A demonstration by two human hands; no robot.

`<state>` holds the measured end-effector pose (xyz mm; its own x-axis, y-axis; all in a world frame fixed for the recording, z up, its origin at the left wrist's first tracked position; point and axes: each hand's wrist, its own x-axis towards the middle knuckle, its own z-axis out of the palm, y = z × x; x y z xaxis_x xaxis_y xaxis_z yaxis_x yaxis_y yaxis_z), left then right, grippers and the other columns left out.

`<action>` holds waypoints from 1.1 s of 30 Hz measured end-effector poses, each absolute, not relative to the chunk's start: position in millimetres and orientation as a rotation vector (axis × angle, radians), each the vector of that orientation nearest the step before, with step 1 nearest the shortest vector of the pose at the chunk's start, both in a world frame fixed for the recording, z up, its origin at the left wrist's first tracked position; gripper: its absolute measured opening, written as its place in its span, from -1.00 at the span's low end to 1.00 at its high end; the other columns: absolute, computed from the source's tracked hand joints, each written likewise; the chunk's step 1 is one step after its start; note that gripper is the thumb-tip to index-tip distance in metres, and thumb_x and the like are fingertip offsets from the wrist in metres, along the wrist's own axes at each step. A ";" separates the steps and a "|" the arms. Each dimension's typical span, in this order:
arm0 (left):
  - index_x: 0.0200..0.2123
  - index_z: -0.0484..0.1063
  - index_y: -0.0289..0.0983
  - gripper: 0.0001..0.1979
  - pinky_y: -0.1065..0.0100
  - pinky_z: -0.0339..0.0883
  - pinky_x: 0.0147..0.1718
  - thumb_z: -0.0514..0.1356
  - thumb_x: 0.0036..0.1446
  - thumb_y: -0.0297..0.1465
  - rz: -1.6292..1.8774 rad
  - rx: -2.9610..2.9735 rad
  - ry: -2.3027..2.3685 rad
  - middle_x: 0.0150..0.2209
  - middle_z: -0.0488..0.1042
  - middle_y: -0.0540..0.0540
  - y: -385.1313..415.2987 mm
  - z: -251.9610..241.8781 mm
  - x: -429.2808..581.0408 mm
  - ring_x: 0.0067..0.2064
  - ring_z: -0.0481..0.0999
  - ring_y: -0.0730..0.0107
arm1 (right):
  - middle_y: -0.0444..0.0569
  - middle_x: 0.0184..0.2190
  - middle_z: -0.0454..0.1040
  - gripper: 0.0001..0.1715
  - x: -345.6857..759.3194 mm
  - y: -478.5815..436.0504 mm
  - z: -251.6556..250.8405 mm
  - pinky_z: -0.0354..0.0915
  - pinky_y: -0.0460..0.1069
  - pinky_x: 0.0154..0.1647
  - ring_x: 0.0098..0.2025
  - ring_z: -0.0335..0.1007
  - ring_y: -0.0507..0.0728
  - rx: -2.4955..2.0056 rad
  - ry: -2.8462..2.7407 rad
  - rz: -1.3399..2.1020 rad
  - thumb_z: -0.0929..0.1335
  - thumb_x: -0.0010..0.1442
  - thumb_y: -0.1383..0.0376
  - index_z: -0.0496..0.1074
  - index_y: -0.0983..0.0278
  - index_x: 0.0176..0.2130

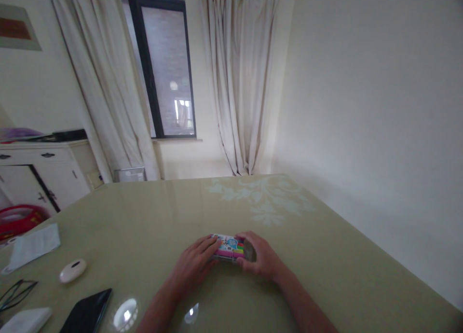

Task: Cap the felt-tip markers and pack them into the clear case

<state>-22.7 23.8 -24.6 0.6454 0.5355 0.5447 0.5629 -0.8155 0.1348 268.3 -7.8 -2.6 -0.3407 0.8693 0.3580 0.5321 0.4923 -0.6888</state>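
Head: colourful box between both hands

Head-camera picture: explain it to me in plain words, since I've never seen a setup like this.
There is no machine here. One camera, worn on a person's head, looks forward and down, so the bare left hand and right hand reach in from the bottom edge. Between them they hold a small colourful pack: left fingers over one end, right thumb and fingers curved at the other. They work at a greenish table. On its left side lie a pale sheet, a pale oval object, thin black loops, a white object and a dark flat object.
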 end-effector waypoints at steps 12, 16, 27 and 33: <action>0.26 0.40 -0.17 -0.60 0.13 0.59 0.04 0.17 0.40 -0.27 -0.924 -2.641 -0.819 0.09 0.62 -0.17 24.5 -22.8 -9.6 0.07 0.63 0.15 | 0.15 0.08 0.55 -0.35 255.7 -16.3 -3.1 0.33 0.21 0.21 0.11 0.47 0.32 -1.140 -2.041 0.512 0.43 0.28 -0.12 0.47 0.19 0.18; 0.23 0.41 -0.18 -0.62 0.12 0.61 -0.01 0.19 0.39 -0.31 -0.927 -2.652 -0.850 0.07 0.63 -0.19 24.6 -23.7 -7.3 0.05 0.63 0.13 | 0.14 0.07 0.58 -0.29 257.7 -14.2 -6.2 0.33 0.24 0.23 0.11 0.50 0.34 -1.162 -2.044 0.498 0.51 0.16 -0.15 0.52 0.18 0.14; 0.20 0.41 -0.21 -0.64 0.12 0.61 -0.03 0.21 0.38 -0.32 -0.956 -2.637 -0.843 0.05 0.63 -0.19 24.7 -27.5 -3.4 0.03 0.63 0.12 | 0.15 0.08 0.61 -0.27 259.2 -12.3 -0.8 0.36 0.24 0.22 0.11 0.53 0.36 -1.151 -2.027 0.547 0.51 0.15 -0.18 0.57 0.18 0.14; 0.20 0.43 -0.17 -0.65 0.15 0.61 -0.03 0.21 0.38 -0.32 -0.967 -2.651 -0.864 0.03 0.64 -0.16 24.2 -23.7 -2.2 0.02 0.64 0.16 | 0.13 0.07 0.62 -0.24 260.3 -12.0 -0.1 0.36 0.22 0.22 0.11 0.54 0.35 -1.140 -2.042 0.562 0.49 0.14 -0.21 0.57 0.15 0.16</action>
<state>-2.2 24.2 -23.7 0.6173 0.4592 0.6389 0.5832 -0.8121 0.0201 260.3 -12.0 -0.1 -0.3499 0.8575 0.3771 0.5435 0.5137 -0.6639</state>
